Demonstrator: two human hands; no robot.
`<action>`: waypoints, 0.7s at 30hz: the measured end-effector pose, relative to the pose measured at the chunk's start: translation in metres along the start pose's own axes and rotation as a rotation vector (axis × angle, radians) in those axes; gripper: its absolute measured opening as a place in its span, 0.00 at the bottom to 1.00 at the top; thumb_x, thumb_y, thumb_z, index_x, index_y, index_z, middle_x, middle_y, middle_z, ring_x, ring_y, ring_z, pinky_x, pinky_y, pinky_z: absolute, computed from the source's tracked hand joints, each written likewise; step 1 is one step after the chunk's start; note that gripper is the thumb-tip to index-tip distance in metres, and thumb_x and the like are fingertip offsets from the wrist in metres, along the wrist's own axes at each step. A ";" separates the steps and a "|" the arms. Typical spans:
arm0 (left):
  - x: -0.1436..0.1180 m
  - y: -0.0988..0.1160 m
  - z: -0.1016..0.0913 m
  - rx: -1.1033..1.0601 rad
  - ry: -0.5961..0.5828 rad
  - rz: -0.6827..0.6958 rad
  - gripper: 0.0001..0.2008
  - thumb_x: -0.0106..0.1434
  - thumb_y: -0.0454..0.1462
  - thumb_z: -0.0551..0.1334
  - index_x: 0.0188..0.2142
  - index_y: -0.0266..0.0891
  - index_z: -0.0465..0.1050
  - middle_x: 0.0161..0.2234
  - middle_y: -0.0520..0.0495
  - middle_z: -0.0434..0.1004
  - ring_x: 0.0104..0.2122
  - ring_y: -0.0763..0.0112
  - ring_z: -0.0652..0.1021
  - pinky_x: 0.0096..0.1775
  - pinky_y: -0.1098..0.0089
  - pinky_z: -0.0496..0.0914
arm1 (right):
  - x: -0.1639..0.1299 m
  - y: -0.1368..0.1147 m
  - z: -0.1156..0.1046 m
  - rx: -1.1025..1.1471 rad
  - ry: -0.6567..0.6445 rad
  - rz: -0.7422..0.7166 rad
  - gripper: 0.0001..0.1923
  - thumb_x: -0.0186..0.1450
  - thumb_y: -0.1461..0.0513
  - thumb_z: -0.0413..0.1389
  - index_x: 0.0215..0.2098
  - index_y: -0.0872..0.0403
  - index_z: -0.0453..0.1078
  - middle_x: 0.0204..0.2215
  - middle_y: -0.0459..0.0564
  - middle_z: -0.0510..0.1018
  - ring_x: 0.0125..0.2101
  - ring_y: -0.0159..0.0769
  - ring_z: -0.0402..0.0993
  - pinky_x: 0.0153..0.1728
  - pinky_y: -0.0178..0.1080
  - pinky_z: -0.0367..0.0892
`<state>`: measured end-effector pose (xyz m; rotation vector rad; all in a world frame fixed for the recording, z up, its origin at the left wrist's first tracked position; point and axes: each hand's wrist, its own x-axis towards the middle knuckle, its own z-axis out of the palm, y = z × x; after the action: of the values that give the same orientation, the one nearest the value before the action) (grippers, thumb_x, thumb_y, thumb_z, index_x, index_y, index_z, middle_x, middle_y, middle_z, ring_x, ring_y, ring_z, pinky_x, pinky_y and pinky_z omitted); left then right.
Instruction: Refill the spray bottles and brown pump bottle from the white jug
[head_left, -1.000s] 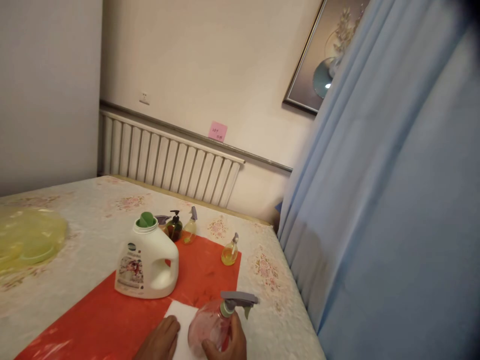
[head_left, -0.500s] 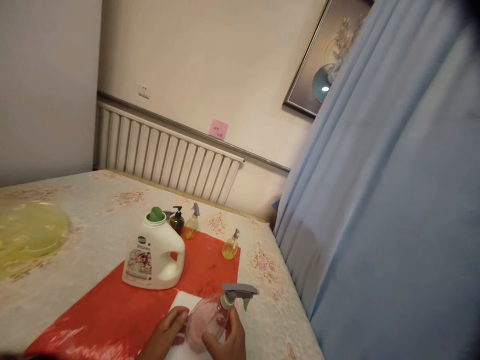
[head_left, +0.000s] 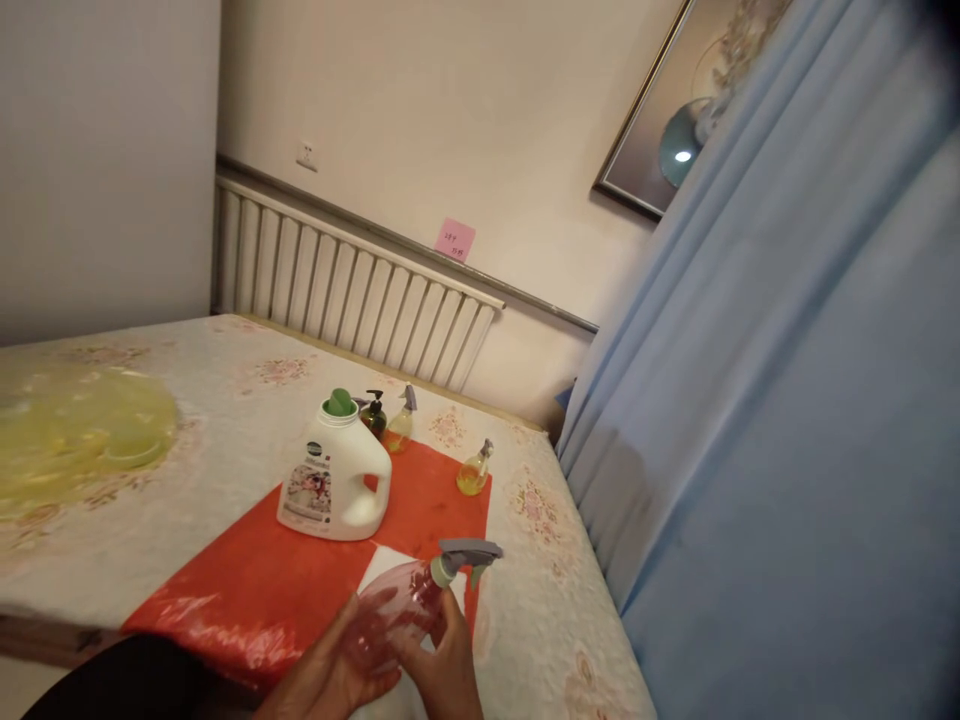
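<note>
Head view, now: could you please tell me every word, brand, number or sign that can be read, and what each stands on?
Nothing reads clearly.
Pink note: short handwriting, too small to read surely.
White jug: small print and a dark oval mark, too small to read.
Pink spray bottle: no text visible.

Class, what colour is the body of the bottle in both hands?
The bottle body is see-through pink; the head view shows it.

Pink spray bottle [head_left: 390,602]: I see it tilted, grey trigger head [head_left: 469,550] uppermost.
Left hand [head_left: 334,668]: fingers [head_left: 381,685] cradle its base.
Right hand [head_left: 448,658]: fingers hold it below the neck.
White jug [head_left: 341,500]: upright on the red sheet [head_left: 247,570].
Blue curtain [head_left: 735,400]: hangs to my right.
</note>
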<state>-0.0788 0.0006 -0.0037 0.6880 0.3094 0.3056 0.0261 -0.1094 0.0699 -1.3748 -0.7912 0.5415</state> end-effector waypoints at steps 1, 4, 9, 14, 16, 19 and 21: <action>0.000 -0.002 -0.002 0.012 0.024 0.007 0.36 0.60 0.64 0.53 0.57 0.46 0.69 0.57 0.41 0.75 0.53 0.53 0.77 0.52 0.51 0.69 | 0.000 -0.001 -0.001 0.014 0.002 0.002 0.28 0.50 0.66 0.63 0.50 0.55 0.71 0.45 0.54 0.81 0.45 0.46 0.79 0.47 0.44 0.74; -0.001 -0.006 -0.006 0.032 0.098 0.034 0.35 0.60 0.64 0.52 0.56 0.49 0.69 0.55 0.41 0.76 0.52 0.52 0.78 0.48 0.52 0.71 | 0.003 -0.002 -0.005 0.085 0.024 -0.007 0.26 0.54 0.63 0.63 0.51 0.55 0.71 0.48 0.56 0.80 0.50 0.47 0.77 0.51 0.45 0.71; -0.009 -0.011 -0.008 0.040 0.151 0.101 0.28 0.59 0.60 0.59 0.54 0.52 0.70 0.53 0.43 0.77 0.51 0.51 0.78 0.47 0.51 0.72 | 0.007 0.004 -0.009 0.146 0.175 0.081 0.21 0.61 0.52 0.60 0.48 0.57 0.72 0.46 0.58 0.82 0.48 0.46 0.78 0.50 0.43 0.71; -0.014 -0.012 0.001 0.129 0.192 0.199 0.28 0.57 0.55 0.65 0.54 0.51 0.66 0.56 0.42 0.72 0.52 0.50 0.76 0.48 0.51 0.72 | 0.009 0.013 -0.003 0.173 0.363 0.146 0.23 0.65 0.47 0.55 0.43 0.59 0.73 0.41 0.60 0.83 0.41 0.45 0.81 0.42 0.41 0.74; -0.011 -0.016 0.005 0.160 0.258 0.214 0.33 0.53 0.55 0.68 0.55 0.49 0.64 0.56 0.40 0.68 0.51 0.49 0.76 0.44 0.53 0.74 | 0.011 0.016 -0.002 0.208 0.404 0.175 0.23 0.65 0.46 0.54 0.38 0.58 0.74 0.37 0.59 0.83 0.37 0.43 0.81 0.38 0.40 0.74; -0.005 -0.024 0.008 0.155 0.354 0.217 0.41 0.45 0.58 0.71 0.54 0.47 0.62 0.55 0.37 0.65 0.48 0.48 0.76 0.37 0.57 0.75 | 0.015 0.016 -0.002 0.286 0.420 0.198 0.24 0.64 0.44 0.54 0.32 0.57 0.74 0.30 0.56 0.83 0.30 0.41 0.80 0.33 0.39 0.73; -0.004 -0.029 0.009 0.114 0.367 0.205 0.43 0.42 0.57 0.73 0.54 0.48 0.62 0.53 0.37 0.68 0.46 0.48 0.77 0.34 0.58 0.75 | 0.016 0.013 -0.001 0.290 0.437 0.216 0.24 0.64 0.45 0.54 0.31 0.58 0.75 0.28 0.54 0.82 0.29 0.40 0.78 0.32 0.38 0.71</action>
<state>-0.0744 -0.0270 -0.0154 0.7765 0.6112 0.6161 0.0388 -0.0962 0.0601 -1.2514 -0.2016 0.4763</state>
